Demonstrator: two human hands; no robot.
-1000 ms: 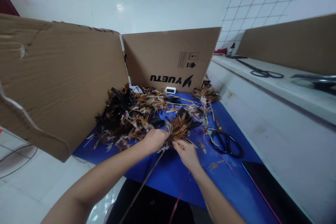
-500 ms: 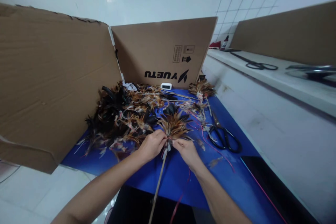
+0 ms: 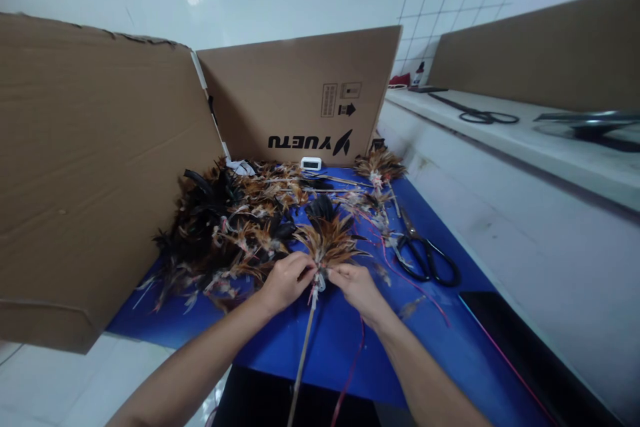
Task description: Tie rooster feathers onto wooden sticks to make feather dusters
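Note:
A feather duster of brown and black feathers [image 3: 330, 243] points away from me, its thin stick [image 3: 303, 353] running down toward my lap. My left hand [image 3: 289, 280] is closed in a pinch at the left side of the bound feather base. From the right, my right hand [image 3: 356, 285] pinches at the same base with thumb and forefinger. Whitish quill ends and bits of pink binding show between the hands. A pink string [image 3: 353, 363] hangs below my right hand over the table edge; whether the fingertips also hold string is too small to tell.
Loose feather bundles [image 3: 240, 227] are heaped on the blue table [image 3: 270, 340] at left. Black-handled scissors [image 3: 427, 257] and a dark flat object [image 3: 505, 327] lie at right. Cardboard panels [image 3: 300, 93] stand behind and left. A small white digital display [image 3: 311, 164] sits at the back.
The view has shifted slightly. Both hands stay at the feather base, with the fingertips a little moved; the left fingers show a wider gap to the palm.

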